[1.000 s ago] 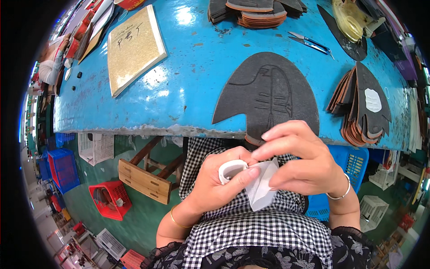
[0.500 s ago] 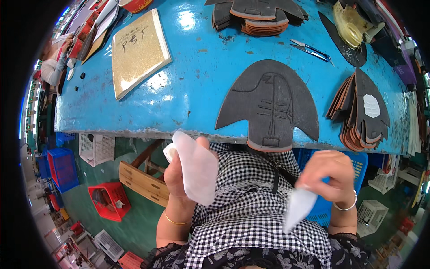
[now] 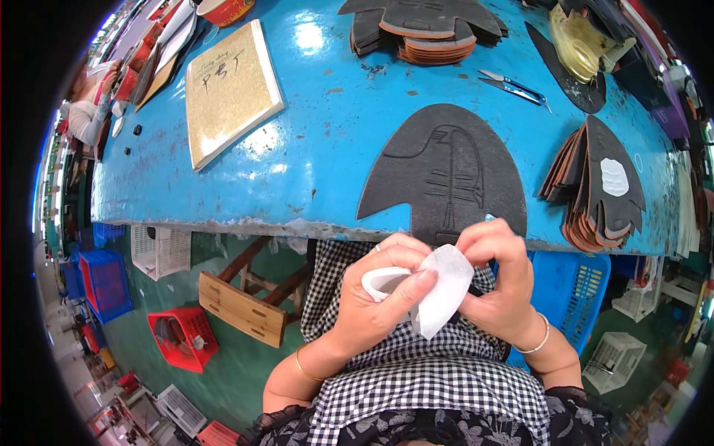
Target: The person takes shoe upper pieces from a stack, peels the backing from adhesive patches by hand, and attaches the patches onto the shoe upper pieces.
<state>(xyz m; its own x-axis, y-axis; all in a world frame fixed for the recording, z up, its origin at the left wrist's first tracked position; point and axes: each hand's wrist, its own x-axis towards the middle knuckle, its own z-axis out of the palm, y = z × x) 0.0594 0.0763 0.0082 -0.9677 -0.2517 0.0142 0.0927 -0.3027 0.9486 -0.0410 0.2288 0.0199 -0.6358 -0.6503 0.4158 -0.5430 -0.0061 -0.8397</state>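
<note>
My left hand [image 3: 383, 290] is closed around a curled bundle of white sheets [image 3: 381, 280], thumb on top. A thin, pale white sheet [image 3: 445, 286] stands up between both hands. My right hand [image 3: 500, 279] pinches that sheet's right side; its fingertips are partly hidden behind it. Something small and light blue shows by the right fingers. Just beyond my hands a dark, sole-textured shoe upper piece [image 3: 446, 163] lies flat on the blue table [image 3: 320, 171], its near tab partly covered by my fingers.
Stacked dark upper pieces lie at the back [image 3: 439, 44] and at the right [image 3: 595, 186], the right one topped by a white patch [image 3: 614, 177]. Thread snips [image 3: 513, 87] and a gold notebook [image 3: 232, 93] lie on the table. Below are a blue basket [image 3: 576, 297] and a wooden stool [image 3: 242, 308].
My hands have come together over my lap. The right hand, with a white sheet, has moved left and up to meet the left hand, which has moved right with its bundle.
</note>
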